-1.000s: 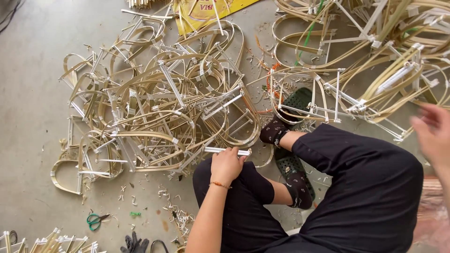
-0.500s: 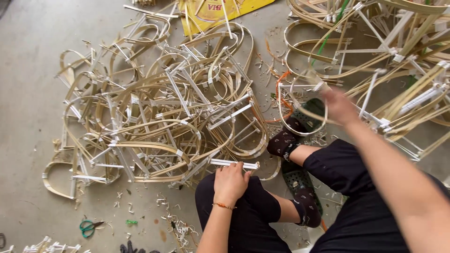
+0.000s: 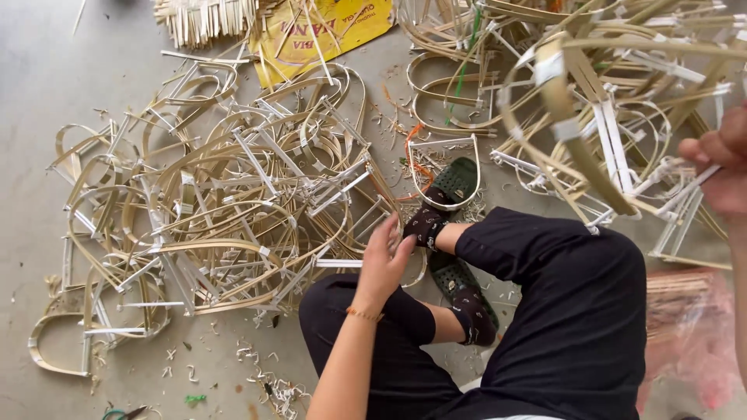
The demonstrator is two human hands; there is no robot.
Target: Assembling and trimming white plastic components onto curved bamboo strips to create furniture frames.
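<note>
Blurring right hand (image 3: 720,159) – grip on bamboo frame (image 3: 576,117) unclear.

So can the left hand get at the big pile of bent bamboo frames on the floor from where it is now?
Probably yes. The left hand hovers at the pile's near edge, fingers by a white strip sticking out of it. Nothing lies between them; the knee sits below the hand, not in the way.

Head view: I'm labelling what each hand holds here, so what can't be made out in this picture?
- Right hand: cut off by the right edge; its grip on the lifted bamboo frame is only partly seen.
- Lifted bamboo frame: motion-blurred, joints unclear.
- Left hand: its palm side faces away; whether it pinches the white strip cannot be told.
- Scissors: cut off by the bottom edge.
</note>
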